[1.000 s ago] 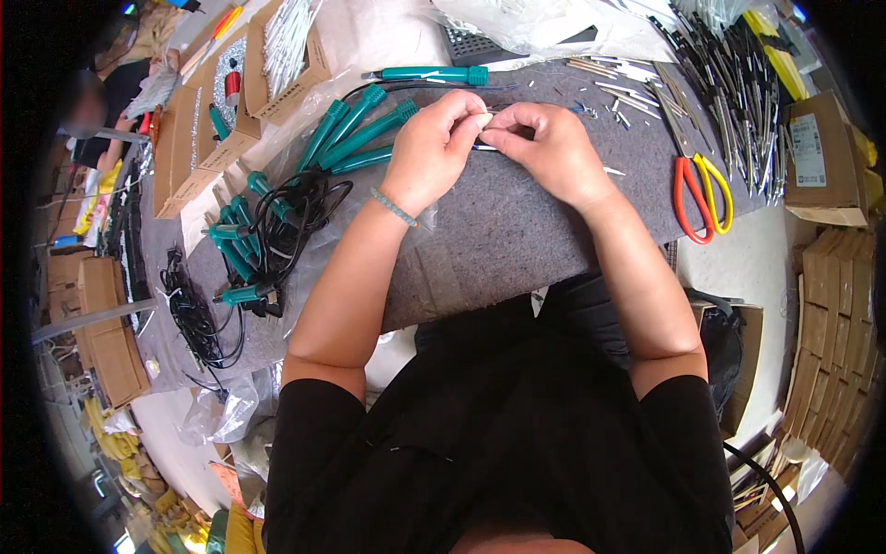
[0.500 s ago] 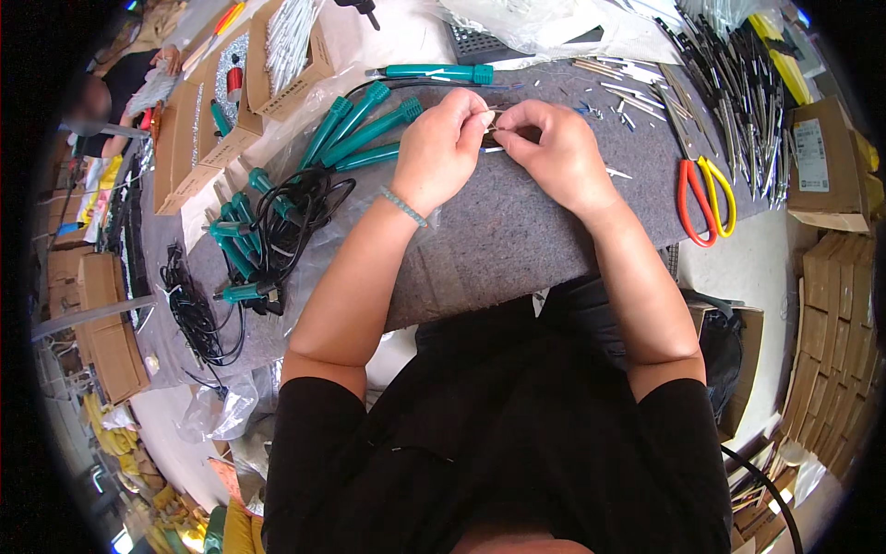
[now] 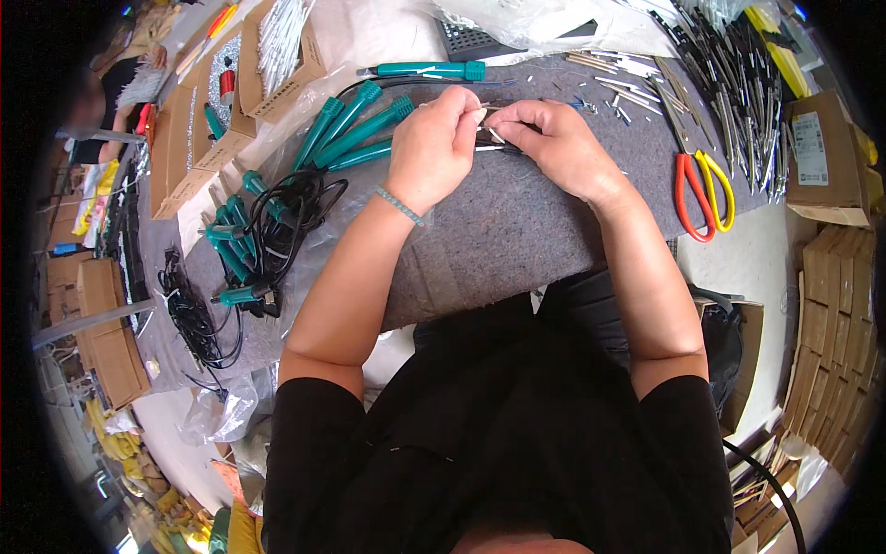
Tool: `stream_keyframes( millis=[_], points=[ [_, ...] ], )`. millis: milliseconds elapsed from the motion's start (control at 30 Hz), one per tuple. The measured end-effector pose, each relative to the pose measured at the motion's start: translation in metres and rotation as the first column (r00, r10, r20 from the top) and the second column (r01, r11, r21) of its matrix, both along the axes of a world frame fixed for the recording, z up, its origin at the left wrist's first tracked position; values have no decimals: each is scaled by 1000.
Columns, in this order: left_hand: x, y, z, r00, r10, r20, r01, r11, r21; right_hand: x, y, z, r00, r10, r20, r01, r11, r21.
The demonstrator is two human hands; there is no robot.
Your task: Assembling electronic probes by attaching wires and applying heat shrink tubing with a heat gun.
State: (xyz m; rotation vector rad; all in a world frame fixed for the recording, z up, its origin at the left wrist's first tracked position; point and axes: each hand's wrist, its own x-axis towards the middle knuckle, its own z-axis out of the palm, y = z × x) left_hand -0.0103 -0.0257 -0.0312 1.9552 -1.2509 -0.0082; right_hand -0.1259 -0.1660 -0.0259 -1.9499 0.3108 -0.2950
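Pinching lightly was advisable: a thin white piece was apparently clamped in the fingertips of the right hand, a pale bit in those of the left hand, over grey cloth, near green handles.

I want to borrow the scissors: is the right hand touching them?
Apart: the head view plainly shows grey mat between the right hand and the scissors.

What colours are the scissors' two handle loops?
Left loop red-orange, right loop yellow; best seen in the head view.
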Motion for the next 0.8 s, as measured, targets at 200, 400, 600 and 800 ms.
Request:
stream_keyframes(
  millis=[200, 400, 600, 800],
  points=[
    [4, 1, -7, 990, -77, -115, 70, 996, -63, 2, 5, 1, 999, -32, -17, 33, 997, 68],
    [0, 1, -4, 992, -115, -45, 111, 991, -75, 8, 27, -6, 972, -154, 176, 231, 735, -637],
    [1, 2, -6, 984, -121, -130, 109, 990, -93, 4, 15, 7, 998, -63, 30, 70, 916, -394],
    [1, 1, -3, 986, -63, -157, 52, 996, -71, -5, 16, 1, 974, -76, 212, 154, 913, -379]
  ],
)
